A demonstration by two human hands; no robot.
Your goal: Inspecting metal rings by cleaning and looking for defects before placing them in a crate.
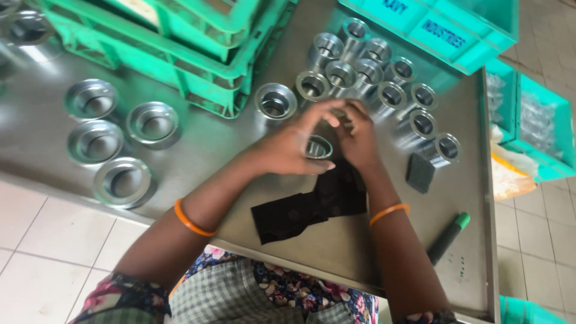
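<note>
- Left hand (287,147) and right hand (357,139) together clasp the shiny flanged metal ring (318,147) above the black cloth (312,207) on the steel bench (336,246).
- Risk, as judged: the smooth ring may slip (fingertip hold only) and strike the clustered metal sleeves (384,78).

- A green plastic crate (180,54) stands at the table's far left, a pale rectangular label (144,9) on top.
- A teal crate (438,30) sits at the far right corner, dark lettering on its wall.
- Clear plastic bags (536,123) of small parts fill a teal bin (564,162) at right.
</note>
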